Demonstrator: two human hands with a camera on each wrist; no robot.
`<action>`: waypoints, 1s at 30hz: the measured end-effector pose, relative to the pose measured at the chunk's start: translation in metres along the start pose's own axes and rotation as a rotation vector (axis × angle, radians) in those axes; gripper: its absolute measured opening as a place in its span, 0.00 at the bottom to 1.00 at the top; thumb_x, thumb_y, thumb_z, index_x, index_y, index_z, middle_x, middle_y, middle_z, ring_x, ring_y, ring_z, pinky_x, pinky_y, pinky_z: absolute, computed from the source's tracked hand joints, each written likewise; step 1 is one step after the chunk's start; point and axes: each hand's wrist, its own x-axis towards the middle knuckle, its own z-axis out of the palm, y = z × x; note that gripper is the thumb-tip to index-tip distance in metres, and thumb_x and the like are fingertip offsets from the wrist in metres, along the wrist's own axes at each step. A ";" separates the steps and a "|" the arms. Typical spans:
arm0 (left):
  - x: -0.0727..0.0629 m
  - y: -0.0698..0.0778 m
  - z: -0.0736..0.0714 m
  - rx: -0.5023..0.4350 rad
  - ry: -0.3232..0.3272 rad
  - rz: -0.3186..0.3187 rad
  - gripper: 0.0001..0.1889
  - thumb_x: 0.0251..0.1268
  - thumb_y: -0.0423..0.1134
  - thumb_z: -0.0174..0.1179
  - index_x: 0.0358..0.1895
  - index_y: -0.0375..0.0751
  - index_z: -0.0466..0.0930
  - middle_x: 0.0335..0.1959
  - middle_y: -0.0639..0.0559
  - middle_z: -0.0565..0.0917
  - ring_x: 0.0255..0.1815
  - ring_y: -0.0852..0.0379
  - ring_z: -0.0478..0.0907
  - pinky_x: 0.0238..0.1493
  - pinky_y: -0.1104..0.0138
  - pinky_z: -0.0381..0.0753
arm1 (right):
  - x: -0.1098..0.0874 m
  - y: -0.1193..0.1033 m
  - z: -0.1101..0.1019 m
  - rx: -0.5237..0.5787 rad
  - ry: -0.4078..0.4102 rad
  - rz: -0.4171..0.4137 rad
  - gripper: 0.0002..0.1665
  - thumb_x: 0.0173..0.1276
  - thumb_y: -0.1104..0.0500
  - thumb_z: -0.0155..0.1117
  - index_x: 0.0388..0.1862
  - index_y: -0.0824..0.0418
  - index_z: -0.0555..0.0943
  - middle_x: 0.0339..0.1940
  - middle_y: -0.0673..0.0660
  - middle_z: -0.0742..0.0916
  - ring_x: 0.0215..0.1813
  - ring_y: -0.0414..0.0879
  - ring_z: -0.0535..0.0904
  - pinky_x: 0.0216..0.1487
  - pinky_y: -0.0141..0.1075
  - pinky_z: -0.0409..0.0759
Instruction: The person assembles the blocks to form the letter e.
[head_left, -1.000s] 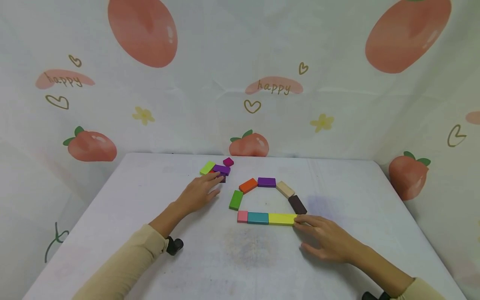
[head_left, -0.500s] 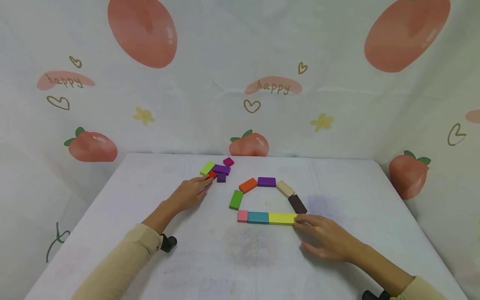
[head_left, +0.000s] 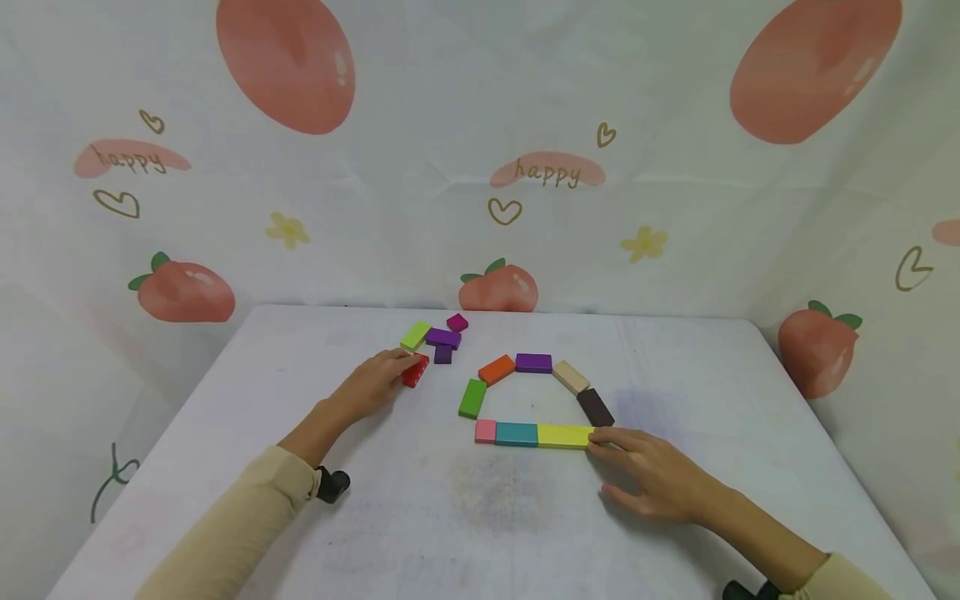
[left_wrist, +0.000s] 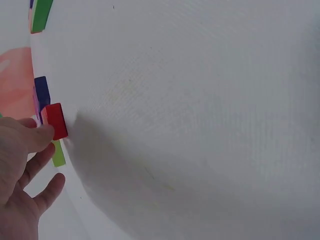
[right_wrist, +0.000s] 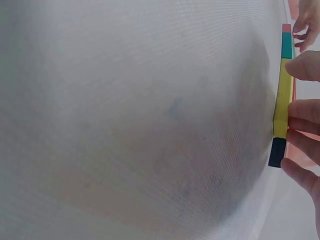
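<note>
Left grip (head_left: 372,385): pinching red block (left_wrist: 59,121). Right grip (head_left: 651,479): relaxed, touching yellow block (head_left: 562,437). Beige block (head_left: 571,377): head view only.

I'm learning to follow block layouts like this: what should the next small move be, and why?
Probably the left hand should bring the red block toward the green block. It pinches the red block, a gap shows between that and the dark purple block, and bare table lies on the way. The right hand touches the yellow block.
</note>
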 end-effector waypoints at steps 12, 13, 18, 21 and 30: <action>-0.001 -0.005 0.001 -0.105 -0.071 -0.029 0.20 0.63 0.34 0.68 0.59 0.34 0.80 0.67 0.37 0.75 0.69 0.37 0.69 0.64 0.47 0.72 | 0.000 0.000 0.000 0.008 0.010 -0.006 0.30 0.55 0.52 0.75 0.56 0.64 0.84 0.59 0.57 0.82 0.59 0.52 0.81 0.52 0.50 0.83; -0.002 -0.005 0.001 -0.111 -0.077 -0.027 0.21 0.63 0.34 0.68 0.59 0.34 0.80 0.67 0.37 0.75 0.69 0.36 0.69 0.64 0.46 0.72 | 0.000 0.000 0.000 0.009 0.011 -0.007 0.30 0.55 0.52 0.75 0.56 0.64 0.84 0.59 0.57 0.82 0.59 0.52 0.81 0.52 0.50 0.83; -0.008 -0.005 -0.002 -0.080 -0.099 0.012 0.20 0.65 0.32 0.66 0.60 0.36 0.80 0.64 0.39 0.78 0.68 0.36 0.71 0.63 0.46 0.73 | 0.000 0.001 0.000 0.011 0.016 -0.016 0.30 0.56 0.52 0.75 0.56 0.64 0.83 0.60 0.58 0.82 0.59 0.52 0.80 0.52 0.50 0.83; -0.012 -0.006 -0.003 -0.053 -0.096 0.035 0.19 0.65 0.30 0.64 0.60 0.37 0.81 0.63 0.40 0.79 0.68 0.36 0.71 0.62 0.45 0.74 | 0.000 0.001 0.001 0.014 0.016 -0.021 0.30 0.56 0.52 0.75 0.56 0.64 0.83 0.60 0.58 0.82 0.59 0.52 0.80 0.53 0.49 0.83; -0.022 -0.003 -0.001 -0.071 -0.047 0.117 0.18 0.61 0.33 0.69 0.55 0.35 0.85 0.58 0.41 0.83 0.64 0.40 0.76 0.59 0.48 0.77 | -0.001 0.001 0.001 0.020 0.030 -0.025 0.30 0.55 0.52 0.76 0.56 0.65 0.83 0.60 0.58 0.82 0.58 0.52 0.81 0.52 0.50 0.83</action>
